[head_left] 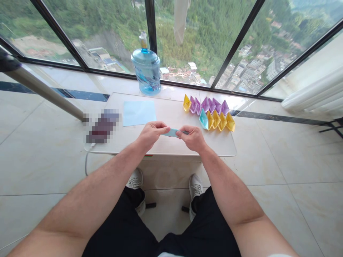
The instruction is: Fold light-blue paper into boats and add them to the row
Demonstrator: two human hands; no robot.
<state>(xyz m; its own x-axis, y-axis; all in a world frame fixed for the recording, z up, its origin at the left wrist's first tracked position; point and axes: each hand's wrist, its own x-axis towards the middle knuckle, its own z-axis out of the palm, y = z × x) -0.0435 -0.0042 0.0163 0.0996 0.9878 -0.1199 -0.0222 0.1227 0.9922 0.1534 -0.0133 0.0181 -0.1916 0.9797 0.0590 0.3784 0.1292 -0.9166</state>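
Observation:
Between my two hands, above the front part of the low white table [166, 144], is a small folded piece of light blue paper [172, 132]. My left hand [153, 134] pinches its left end with thumb and fingers. At the other end my right hand [192, 137] is closed on it, thumb on top. Part of the paper is hidden under the fingers. A flat light blue sheet [139, 113] lies on the table beyond my left hand. Past my right hand stand folded paper boats: a blue one [204, 119], several yellow ones [222, 122] and several purple ones [205, 105].
A blurred-out object [103, 126] with a cable [86, 162] lies at the table's left end. A large blue water bottle [146, 69] stands behind the table by the window. A pole [48, 89] slants in from the left. My feet are under the table's front edge.

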